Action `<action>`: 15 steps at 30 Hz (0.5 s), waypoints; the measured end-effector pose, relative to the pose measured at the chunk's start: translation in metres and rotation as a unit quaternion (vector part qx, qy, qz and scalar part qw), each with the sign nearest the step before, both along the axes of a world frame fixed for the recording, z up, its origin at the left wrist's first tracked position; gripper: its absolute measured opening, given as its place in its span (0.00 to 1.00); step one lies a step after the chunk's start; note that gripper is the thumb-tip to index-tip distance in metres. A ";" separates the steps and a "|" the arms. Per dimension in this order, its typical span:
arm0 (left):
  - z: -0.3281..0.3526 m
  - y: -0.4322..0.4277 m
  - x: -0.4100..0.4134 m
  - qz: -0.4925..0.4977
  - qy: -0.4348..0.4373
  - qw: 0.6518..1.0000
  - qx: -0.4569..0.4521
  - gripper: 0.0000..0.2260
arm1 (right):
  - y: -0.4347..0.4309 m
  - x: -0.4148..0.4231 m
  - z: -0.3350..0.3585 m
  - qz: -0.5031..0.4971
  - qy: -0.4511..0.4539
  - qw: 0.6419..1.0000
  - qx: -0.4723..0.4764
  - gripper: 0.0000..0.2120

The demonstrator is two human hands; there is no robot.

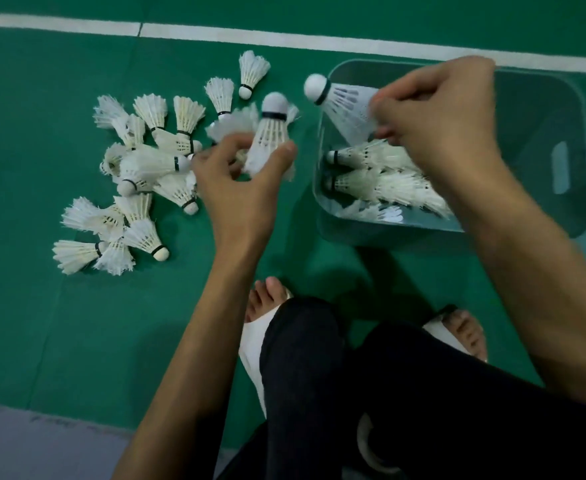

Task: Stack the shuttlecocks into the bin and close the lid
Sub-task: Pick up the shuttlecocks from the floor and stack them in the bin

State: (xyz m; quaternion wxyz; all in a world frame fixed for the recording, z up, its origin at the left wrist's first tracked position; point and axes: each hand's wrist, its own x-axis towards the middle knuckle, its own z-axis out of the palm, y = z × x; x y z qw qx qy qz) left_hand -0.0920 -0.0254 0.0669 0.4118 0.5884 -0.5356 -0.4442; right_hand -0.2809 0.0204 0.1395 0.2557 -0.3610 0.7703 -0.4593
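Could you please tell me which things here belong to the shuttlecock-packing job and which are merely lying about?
Job: bin; stacked shuttlecocks inside it; loose shuttlecocks beside it; left hand gripping a shuttlecock; right hand pinching a second shuttlecock.
Lying about: white court line; green floor; sandals.

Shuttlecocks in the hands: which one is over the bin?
The right-hand shuttlecock: the right hand pinches its feathers above the bin, cork pointing left. The left-hand shuttlecock, held by the left hand, is cork-up over the floor pile.
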 end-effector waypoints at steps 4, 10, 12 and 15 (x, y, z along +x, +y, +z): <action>0.024 0.017 -0.052 -0.096 -0.016 0.993 -0.067 0.13 | 0.033 -0.049 -0.001 -0.047 -0.118 0.992 -0.016 0.03; 0.011 0.026 -0.102 -0.250 -0.077 0.965 -0.036 0.13 | 0.067 -0.109 -0.040 -0.045 -0.001 0.990 0.133 0.05; -0.003 0.021 -0.115 -0.288 -0.115 0.950 -0.021 0.18 | 0.068 -0.123 -0.057 -0.019 0.036 0.971 0.236 0.08; -0.015 0.010 -0.132 -0.300 -0.139 0.944 0.022 0.22 | 0.063 -0.129 -0.072 0.034 0.072 0.930 0.358 0.11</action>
